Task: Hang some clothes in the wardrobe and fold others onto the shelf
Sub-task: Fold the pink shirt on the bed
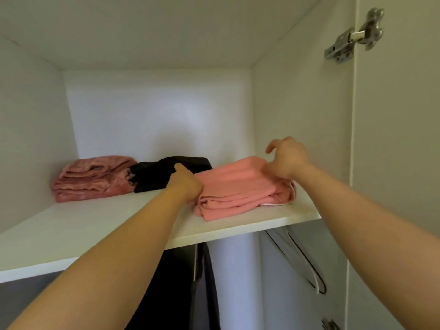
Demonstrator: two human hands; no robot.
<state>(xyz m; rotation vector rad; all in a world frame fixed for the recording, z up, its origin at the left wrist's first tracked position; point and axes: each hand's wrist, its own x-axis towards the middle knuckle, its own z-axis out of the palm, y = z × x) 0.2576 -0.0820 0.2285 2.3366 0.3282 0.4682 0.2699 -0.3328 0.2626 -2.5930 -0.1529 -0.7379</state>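
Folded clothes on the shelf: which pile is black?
The middle pile; the mottled pile left of it and the plain pile right of it are pink.

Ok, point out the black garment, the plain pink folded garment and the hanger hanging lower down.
black garment [152,177]: head view, on its front fold.
plain pink folded garment [235,186]: head view, on its top layer.
hanger [302,265]: head view, on its sloping arm.

Soft, even indoor light, brightest on the back panel; wide-angle edge bending.
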